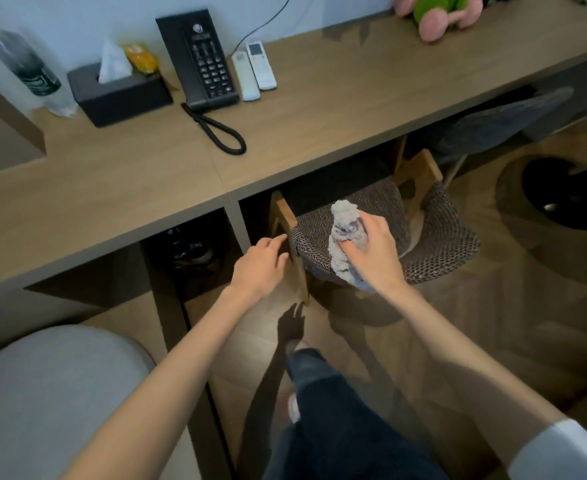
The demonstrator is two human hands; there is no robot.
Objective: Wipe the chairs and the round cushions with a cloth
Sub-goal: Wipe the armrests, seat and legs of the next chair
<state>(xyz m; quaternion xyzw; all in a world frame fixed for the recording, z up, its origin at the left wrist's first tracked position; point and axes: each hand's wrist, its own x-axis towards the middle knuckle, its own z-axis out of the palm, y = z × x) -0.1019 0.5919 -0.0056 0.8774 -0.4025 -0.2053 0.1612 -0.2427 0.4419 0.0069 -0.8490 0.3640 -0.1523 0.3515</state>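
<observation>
Cloth (345, 230) on chair (451, 244), under desk (337, 109)

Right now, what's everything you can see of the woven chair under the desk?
The chair has a dark woven shell, with seat and low curved back running together, on a light wooden frame with a flat arm piece at each side. It stands upright, its front tucked under the desk. The left hand touches one wooden arm. The right hand holds a crumpled grey cloth against the weave near the rim. The legs are mostly hidden.
</observation>
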